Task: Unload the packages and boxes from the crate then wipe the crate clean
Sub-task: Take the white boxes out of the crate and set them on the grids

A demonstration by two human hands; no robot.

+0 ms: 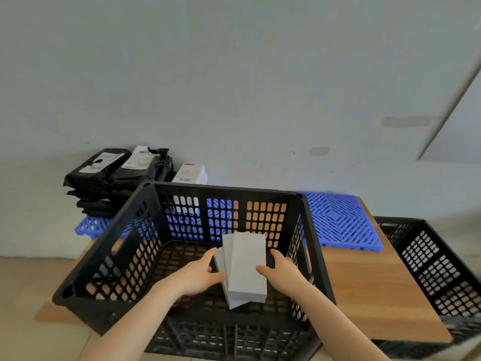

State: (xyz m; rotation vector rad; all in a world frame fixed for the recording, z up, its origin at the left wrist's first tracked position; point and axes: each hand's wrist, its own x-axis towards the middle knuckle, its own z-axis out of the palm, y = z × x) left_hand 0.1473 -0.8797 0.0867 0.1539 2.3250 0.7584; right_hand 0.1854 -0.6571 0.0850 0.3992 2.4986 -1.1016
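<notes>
A black lattice crate (130,256) stands on a wooden board in front of me. Inside it, both my hands hold a small stack of white boxes (247,269), fanned slightly and lifted off the crate floor. My left hand (200,274) grips the stack's left side, thumb on top. My right hand (283,274) grips its right side. Behind the crate at the back left lies a pile of black mailer packages (114,173) with white labels. A white box with a red mark (191,174) stands next to the pile.
A blue plastic grid mat (341,222) lies on the wooden board (369,287) behind and to the right of the crate. A second black lattice crate (437,267) sits at the far right. A pale wall rises close behind everything.
</notes>
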